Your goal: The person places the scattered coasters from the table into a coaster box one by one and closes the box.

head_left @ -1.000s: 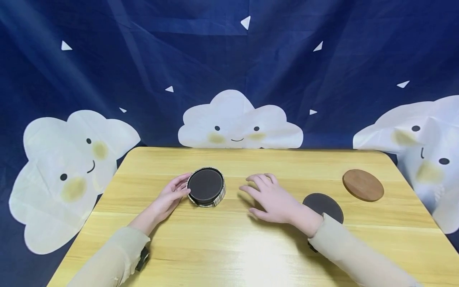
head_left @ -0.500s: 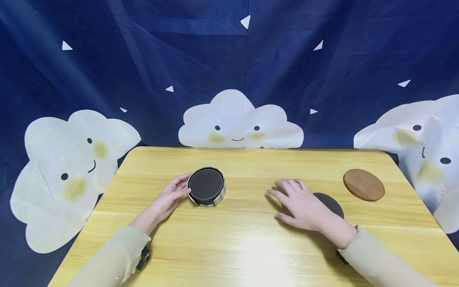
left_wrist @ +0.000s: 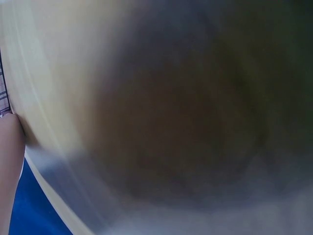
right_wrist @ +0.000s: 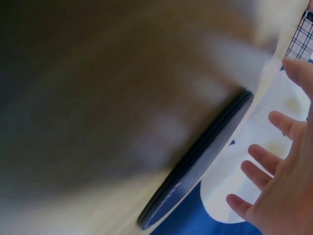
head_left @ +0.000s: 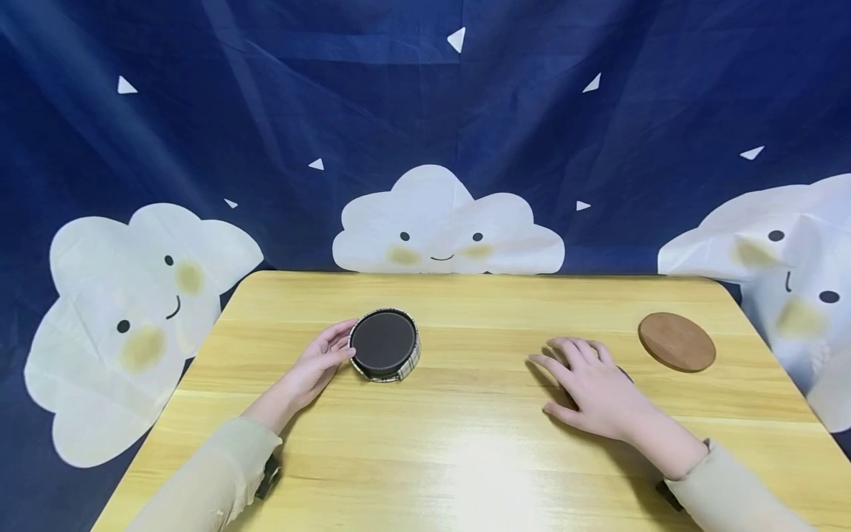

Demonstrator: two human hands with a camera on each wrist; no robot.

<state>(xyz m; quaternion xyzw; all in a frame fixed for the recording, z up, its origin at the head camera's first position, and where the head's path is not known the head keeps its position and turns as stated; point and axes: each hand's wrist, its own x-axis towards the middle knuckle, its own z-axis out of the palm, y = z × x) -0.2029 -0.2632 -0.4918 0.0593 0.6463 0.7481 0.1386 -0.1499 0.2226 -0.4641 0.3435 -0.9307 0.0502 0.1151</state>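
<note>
A round coaster holder (head_left: 414, 356) with plaid sides stands left of the table's middle, a black round coaster (head_left: 382, 340) lying face up inside it. My left hand (head_left: 319, 367) holds the holder's left side, the thumb at the rim. In the left wrist view only a strip of the plaid holder (left_wrist: 4, 95) appears at the left edge. To the right, my right hand (head_left: 595, 391) hovers palm down, fingers spread, above another black coaster (head_left: 625, 374) that it mostly covers. The right wrist view shows this coaster (right_wrist: 203, 154) edge-on, apart from the fingers.
A brown round coaster (head_left: 677, 342) lies on the light wooden table (head_left: 479, 310) at the far right. Behind the table hangs a dark blue cloth (head_left: 399, 96) printed with white clouds.
My right hand has moved rightward from near the holder until it covers most of the black coaster on the table. The left hand and holder have stayed in place.
</note>
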